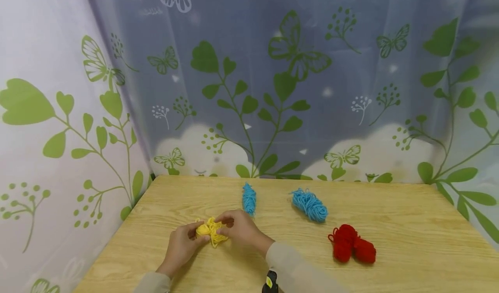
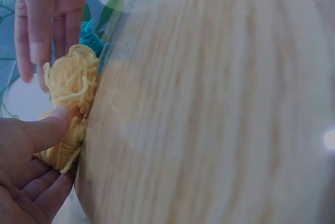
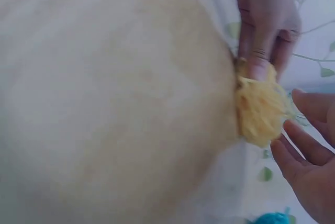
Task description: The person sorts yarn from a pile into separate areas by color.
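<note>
A bunch of yellow yarn (image 1: 212, 232) lies on the wooden table, with loops sticking out and a narrowed middle. My left hand (image 1: 181, 246) pinches its left part; in the left wrist view the thumb (image 2: 49, 130) presses on top and the other fingers are beneath. My right hand (image 1: 242, 229) is at the yarn's other end, thumb and fingers spread around it. In the right wrist view those fingertips (image 3: 288, 127) are right at the edge of the yellow yarn (image 3: 260, 111), relaxed and not closed on it.
A slim blue yarn bundle (image 1: 249, 199) lies just beyond my right hand, with a thicker blue skein (image 1: 309, 205) to its right. Two red yarn bundles (image 1: 344, 243) lie together farther right. A leaf-printed curtain (image 1: 249, 89) stands behind the table's back edge (image 1: 273, 179).
</note>
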A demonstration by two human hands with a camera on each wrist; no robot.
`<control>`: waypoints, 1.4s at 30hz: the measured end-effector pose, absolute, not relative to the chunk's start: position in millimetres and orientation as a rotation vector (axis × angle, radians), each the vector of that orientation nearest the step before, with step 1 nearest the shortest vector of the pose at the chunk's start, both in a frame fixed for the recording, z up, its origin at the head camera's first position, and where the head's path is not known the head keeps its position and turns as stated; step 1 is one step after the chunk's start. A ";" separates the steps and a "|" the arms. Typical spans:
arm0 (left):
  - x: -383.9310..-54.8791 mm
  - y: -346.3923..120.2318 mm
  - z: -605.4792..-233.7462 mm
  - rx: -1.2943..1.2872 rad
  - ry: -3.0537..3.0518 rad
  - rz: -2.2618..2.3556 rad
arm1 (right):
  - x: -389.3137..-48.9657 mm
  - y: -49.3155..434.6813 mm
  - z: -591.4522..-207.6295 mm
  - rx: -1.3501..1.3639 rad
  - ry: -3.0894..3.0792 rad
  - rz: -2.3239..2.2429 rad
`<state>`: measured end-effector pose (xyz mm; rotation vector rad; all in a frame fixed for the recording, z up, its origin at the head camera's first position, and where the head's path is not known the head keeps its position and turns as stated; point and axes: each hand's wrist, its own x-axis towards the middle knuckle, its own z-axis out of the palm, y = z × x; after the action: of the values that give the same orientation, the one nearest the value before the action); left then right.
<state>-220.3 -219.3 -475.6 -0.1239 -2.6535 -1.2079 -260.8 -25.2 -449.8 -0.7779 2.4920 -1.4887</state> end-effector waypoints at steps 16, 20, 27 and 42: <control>-220.9 -218.1 -475.7 -0.077 -2.652 -1.171 | -283.9 56.3 -403.5 -0.711 2.543 -1.609; -221.1 -218.3 -476.7 -0.072 -2.660 -1.176 | -289.2 86.2 -401.8 -0.587 2.622 -1.609; -219.6 -218.1 -476.7 -0.081 -2.673 -1.181 | -294.4 143.4 -408.8 -0.463 2.741 -1.526; -217.1 -214.9 -470.0 -0.071 -2.690 -1.189 | -291.3 193.9 -426.2 -0.255 2.806 -1.257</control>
<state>-217.1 -214.9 -470.0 -0.0713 -2.6898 -1.1893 -291.3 193.9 -426.2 -0.2546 2.8057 -1.2567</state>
